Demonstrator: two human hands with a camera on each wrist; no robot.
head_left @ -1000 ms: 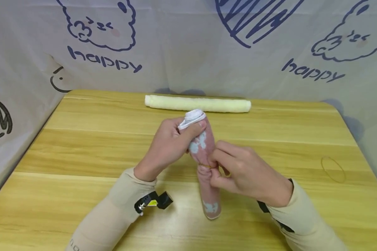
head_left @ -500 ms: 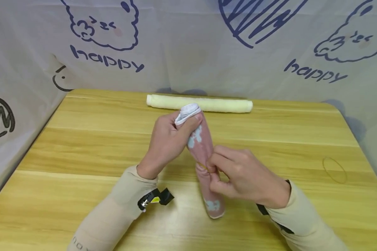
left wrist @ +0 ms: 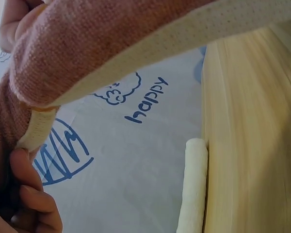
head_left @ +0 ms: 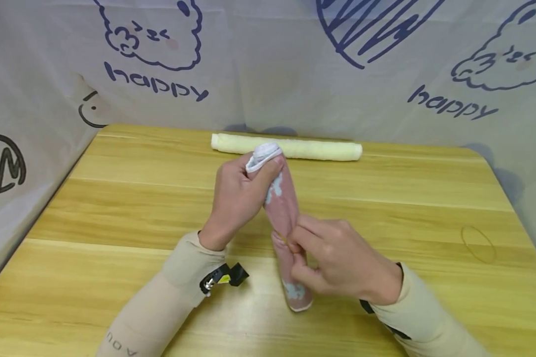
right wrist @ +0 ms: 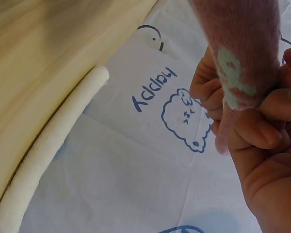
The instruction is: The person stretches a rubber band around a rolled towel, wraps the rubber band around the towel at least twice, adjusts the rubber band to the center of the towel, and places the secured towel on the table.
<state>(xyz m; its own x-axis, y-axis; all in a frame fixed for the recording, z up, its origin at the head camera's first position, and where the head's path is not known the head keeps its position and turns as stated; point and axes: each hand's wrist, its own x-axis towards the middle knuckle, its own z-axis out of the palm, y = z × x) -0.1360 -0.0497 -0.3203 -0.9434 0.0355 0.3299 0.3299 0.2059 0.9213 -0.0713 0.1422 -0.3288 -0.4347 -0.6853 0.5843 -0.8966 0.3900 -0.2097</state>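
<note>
A rolled pink towel (head_left: pixel 288 203) with pale blue patches and white edging is held slantwise over the table. My left hand (head_left: pixel 238 191) grips its upper end, with the thumb lying across the front. A thin yellow rubber band (head_left: pixel 283 238) circles the roll near its middle and cinches it there. At that spot my right hand (head_left: pixel 341 255) pinches the band against the towel's right side; its fingertips partly hide the band. The left wrist view shows the towel (left wrist: pixel 102 43) bent at the cinch. Fingers of both hands close around the towel (right wrist: pixel 247 43) in the right wrist view.
A pale yellow rolled towel (head_left: pixel 314 150) lies along the table's back edge. One loose rubber band (head_left: pixel 479 244) rests on the wooden table (head_left: pixel 116 208) at the right. Behind stands a white cloth backdrop (head_left: pixel 277 74) with blue drawings.
My left hand has shifted up and left with the pink towel's upper end. The right hand has moved slightly left and down, still pinching at the band. The loose things stay put.
</note>
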